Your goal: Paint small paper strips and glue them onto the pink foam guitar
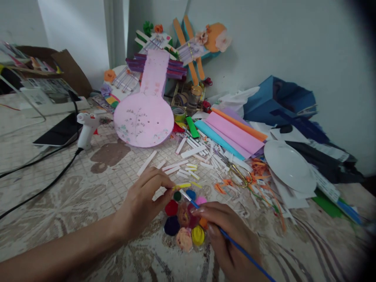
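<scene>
two hands painting a strip over the paint palette [184,225].
we are pinching the yellow strip [182,185] in left hand [143,203]; right hand [227,235] is gripping the brush [232,241], needing a steady stroke next.

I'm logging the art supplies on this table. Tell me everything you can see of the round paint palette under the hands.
The paint palette is a small round set of wells ringed like petals, lying flat on the patterned tablecloth. Visible colours: red, dark purple, green, blue, pink, yellow, orange and a pale peach, with a muddy centre. It looks like plastic. The right hand, holding a blue paintbrush, rests against its right edge and hides part of it; the left hand hovers at its upper left.
</scene>
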Demonstrator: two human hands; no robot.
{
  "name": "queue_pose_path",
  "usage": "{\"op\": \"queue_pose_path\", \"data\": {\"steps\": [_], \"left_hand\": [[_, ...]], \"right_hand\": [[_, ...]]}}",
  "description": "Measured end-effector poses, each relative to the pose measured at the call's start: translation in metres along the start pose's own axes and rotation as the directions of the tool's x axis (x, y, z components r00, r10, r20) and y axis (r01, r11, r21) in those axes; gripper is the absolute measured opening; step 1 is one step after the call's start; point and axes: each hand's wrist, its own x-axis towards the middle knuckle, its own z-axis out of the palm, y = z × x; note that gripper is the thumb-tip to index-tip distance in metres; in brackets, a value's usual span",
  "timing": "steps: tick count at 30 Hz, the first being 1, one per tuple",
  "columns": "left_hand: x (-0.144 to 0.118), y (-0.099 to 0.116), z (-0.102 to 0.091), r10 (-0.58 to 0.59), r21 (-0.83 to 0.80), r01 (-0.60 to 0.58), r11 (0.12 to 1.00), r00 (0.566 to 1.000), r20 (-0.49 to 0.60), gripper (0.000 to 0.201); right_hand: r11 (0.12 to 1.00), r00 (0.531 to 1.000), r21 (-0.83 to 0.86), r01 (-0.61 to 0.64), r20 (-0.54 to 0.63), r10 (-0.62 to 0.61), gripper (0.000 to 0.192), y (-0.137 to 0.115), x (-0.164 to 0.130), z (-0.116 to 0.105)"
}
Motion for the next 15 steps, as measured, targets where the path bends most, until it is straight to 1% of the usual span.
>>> {"op": "queue_pose_path", "data": {"steps": [3, 5, 7, 9, 12, 13, 15], "left_hand": [[-0.0007, -0.0009, -0.0008, -0.018, 0.002, 0.018, 1.000, 1.000, 0.000, 0.013], [-0.0010, -0.0015, -0.0020, -0.053, -0.019, 0.053, 0.998, 0.999, 0.004, 0.014], [-0.0010, -0.0020, -0.0033, -0.110, -0.062, 0.110, 0.992, 0.994, 0.014, 0.012], [-0.0002, -0.0026, -0.0040, -0.204, -0.119, 0.210, 0.970, 0.977, 0.057, 0.009], [0.0020, -0.0037, -0.0037, -0.338, -0.184, 0.359, 0.915, 0.931, 0.136, 0.005], [0.0027, -0.0039, -0.0035, -0.360, -0.191, 0.383, 0.904, 0.921, 0.146, 0.005], [0.0034, -0.0038, -0.0035, -0.359, -0.189, 0.380, 0.906, 0.923, 0.134, 0.005]], "right_hand": [[0.999, 0.995, -0.027, -0.038, -0.088, 0.035, 0.029, 0.0051, -0.0015, -0.0007], [0.996, 0.982, 0.007, -0.094, -0.163, 0.094, 0.029, 0.0083, -0.0024, -0.0015], [0.992, 0.972, 0.056, -0.115, -0.201, 0.124, 0.029, 0.0097, -0.0031, -0.0024], [0.993, 0.972, 0.083, -0.088, -0.212, 0.104, 0.030, 0.0094, -0.0035, -0.0029], [0.993, 0.973, 0.098, -0.058, -0.218, 0.079, 0.032, 0.0082, -0.0028, -0.0026], [0.993, 0.974, 0.102, -0.064, -0.209, 0.084, 0.032, 0.0081, -0.0023, -0.0022], [0.991, 0.979, 0.107, -0.075, -0.183, 0.094, 0.032, 0.0080, -0.0011, -0.0015]]}}
